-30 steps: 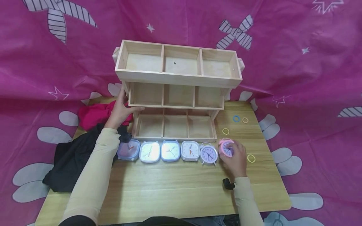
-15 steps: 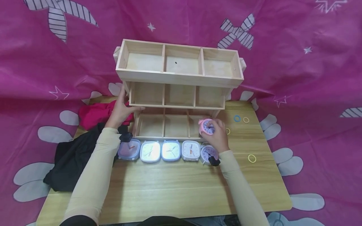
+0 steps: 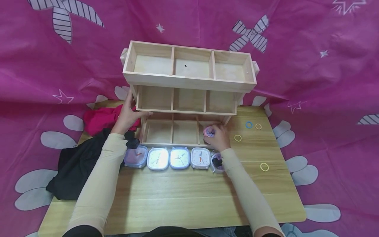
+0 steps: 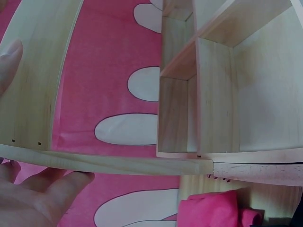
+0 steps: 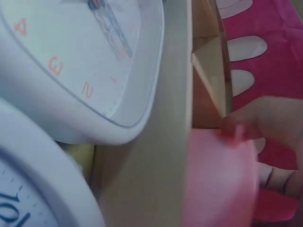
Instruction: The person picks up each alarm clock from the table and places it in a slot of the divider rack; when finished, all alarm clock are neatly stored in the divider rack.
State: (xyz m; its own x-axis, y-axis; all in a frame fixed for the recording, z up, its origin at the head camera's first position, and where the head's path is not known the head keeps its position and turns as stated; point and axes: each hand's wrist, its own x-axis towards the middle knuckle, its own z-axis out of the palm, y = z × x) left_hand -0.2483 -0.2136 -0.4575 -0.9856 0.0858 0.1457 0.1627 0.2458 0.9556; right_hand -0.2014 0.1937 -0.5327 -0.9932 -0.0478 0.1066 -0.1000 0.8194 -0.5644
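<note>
"Why's the left hand on the rack?"
"Likely steadying it: thumb and fingers grip its side."
"And the pink clock?"
"In the bottom right compartment, pinched by fingers of the right hand."

Pink clock in right fingers, three wooden tiers, clock row

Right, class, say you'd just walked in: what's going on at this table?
A person holds a pink clock in the right hand, at the right-hand compartment of the lowest tier of a wooden rack; whether the clock touches the bottom can't be seen. The left hand grips the rack's left side. Five other clocks are lined up on the table in front of the rack, with a black cloth lying to the left.
</note>
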